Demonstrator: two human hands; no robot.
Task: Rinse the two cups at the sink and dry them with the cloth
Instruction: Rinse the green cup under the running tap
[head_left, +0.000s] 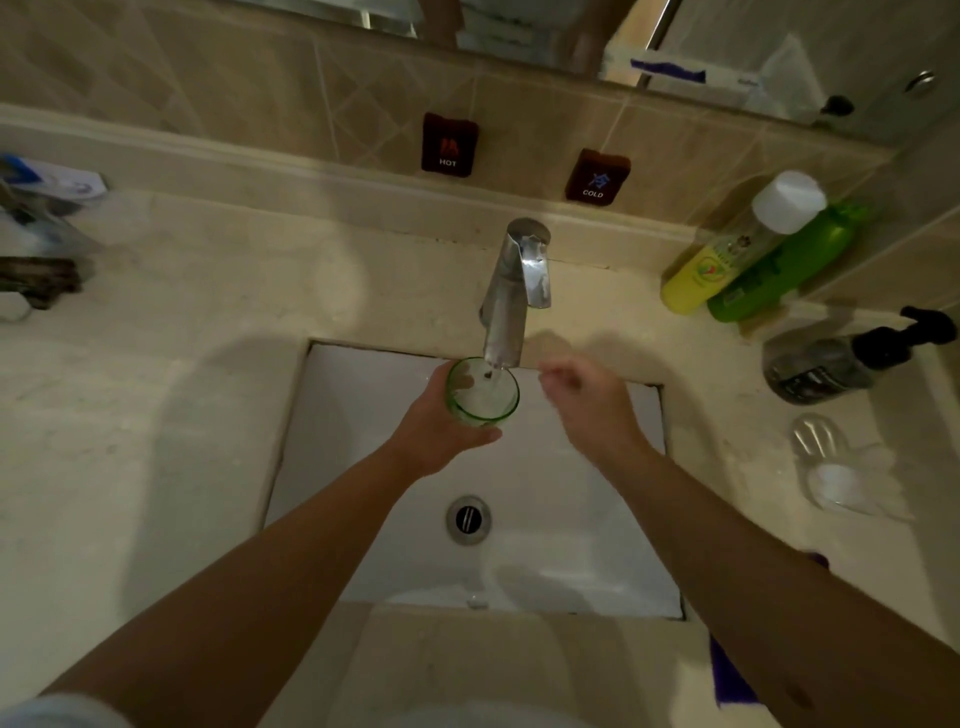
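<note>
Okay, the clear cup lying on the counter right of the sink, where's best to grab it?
Take the clear cup around its side wall, coming down from above with the right hand. It seems to lie on its side, so the rim is awkward to pinch.

"HOT", "COLD" on wall plaques (449, 143)

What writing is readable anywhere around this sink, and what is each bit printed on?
"HOT": on the dark red tag on the tiled wall, left of the tap.
"COLD": on the dark red tag to its right.
Yellow bottle, green bottle and dark pump bottle: labels too blurred to read.
Box at the mirror: print too blurred to read.
</note>
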